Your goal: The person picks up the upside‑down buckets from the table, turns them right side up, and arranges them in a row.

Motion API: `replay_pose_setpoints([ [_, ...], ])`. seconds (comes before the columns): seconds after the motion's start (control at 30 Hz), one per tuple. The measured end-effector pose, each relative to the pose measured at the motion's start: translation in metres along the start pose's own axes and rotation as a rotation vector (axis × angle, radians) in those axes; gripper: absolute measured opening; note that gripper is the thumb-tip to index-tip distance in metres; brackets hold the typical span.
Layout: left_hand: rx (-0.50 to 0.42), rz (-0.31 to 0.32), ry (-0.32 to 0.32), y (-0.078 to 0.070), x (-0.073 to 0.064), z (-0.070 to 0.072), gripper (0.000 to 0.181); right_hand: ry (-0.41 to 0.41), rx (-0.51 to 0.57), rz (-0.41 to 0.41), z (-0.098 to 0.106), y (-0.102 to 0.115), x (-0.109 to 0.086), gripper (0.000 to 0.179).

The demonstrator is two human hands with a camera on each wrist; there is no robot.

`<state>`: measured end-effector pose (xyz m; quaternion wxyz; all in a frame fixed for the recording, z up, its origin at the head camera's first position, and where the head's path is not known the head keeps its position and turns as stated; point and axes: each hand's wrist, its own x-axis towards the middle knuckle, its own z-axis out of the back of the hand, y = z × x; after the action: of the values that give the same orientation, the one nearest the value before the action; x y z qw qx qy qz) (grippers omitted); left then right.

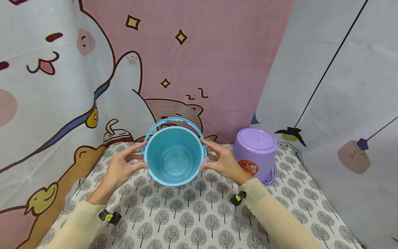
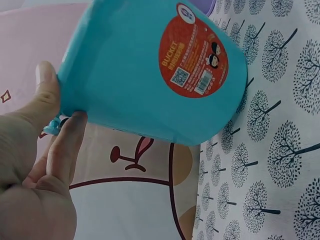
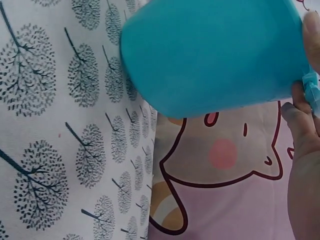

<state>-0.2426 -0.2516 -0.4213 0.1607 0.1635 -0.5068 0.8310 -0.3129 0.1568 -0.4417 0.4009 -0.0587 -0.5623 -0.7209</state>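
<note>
Pink-and-white cartoon fabric (image 1: 217,52) hangs behind everything, and the surface wears a pale cloth printed with grey trees (image 1: 186,212). Front and centre is a round, sky-blue plastic bucket (image 1: 175,155), tipped so its open mouth faces the head camera, matching blue handle (image 1: 175,119) arched above the rim. Left hand (image 1: 120,167) has one side of it, right hand (image 1: 224,162) the other; each grip holds the bucket near the rim, thumb and fingers spread around where the handle attaches. Left wrist view shows a round orange-red sticker (image 2: 193,55) on the bucket's wall. Honestly can't tell from these angles if the base touches the cloth. Off to the right, near the back, a light-purple plastic bucket (image 1: 255,154) sits upside down on the surface, well apart from both hands.
</note>
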Motion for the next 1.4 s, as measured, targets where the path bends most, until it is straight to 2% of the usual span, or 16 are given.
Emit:
replay_pose_setpoints([
  [0.1, -0.006, 0.031, -0.003, 0.000, 0.001, 0.001, 0.080, 0.003, 0.000, -0.044, -0.001, 0.003, 0.003, 0.112],
  [0.4, 0.035, 0.074, -0.031, 0.000, 0.013, 0.010, 0.064, -0.034, 0.027, -0.123, -0.011, 0.002, 0.017, 0.106],
  [0.63, 0.037, 0.158, 0.017, 0.009, 0.019, 0.018, 0.064, -0.025, -0.006, -0.214, -0.017, -0.002, 0.029, 0.107],
  [0.73, 0.048, 0.168, 0.043, 0.015, 0.019, 0.019, 0.064, -0.014, -0.032, -0.251, -0.019, -0.005, 0.031, 0.107],
  [0.93, 0.015, 0.175, 0.090, 0.024, 0.017, 0.023, 0.072, -0.001, -0.100, -0.248, -0.025, -0.010, 0.032, 0.107],
  [1.03, 0.002, 0.196, 0.123, 0.027, 0.015, 0.024, 0.078, 0.005, -0.152, -0.235, -0.030, -0.012, 0.031, 0.100],
  [1.23, 0.059, 0.209, 0.154, 0.028, 0.012, 0.025, 0.082, -0.015, -0.271, -0.260, -0.040, -0.014, 0.025, 0.091],
  [1.4, 0.091, 0.189, 0.150, 0.028, 0.009, 0.025, 0.083, -0.036, -0.273, -0.266, -0.045, -0.011, 0.021, 0.094],
])
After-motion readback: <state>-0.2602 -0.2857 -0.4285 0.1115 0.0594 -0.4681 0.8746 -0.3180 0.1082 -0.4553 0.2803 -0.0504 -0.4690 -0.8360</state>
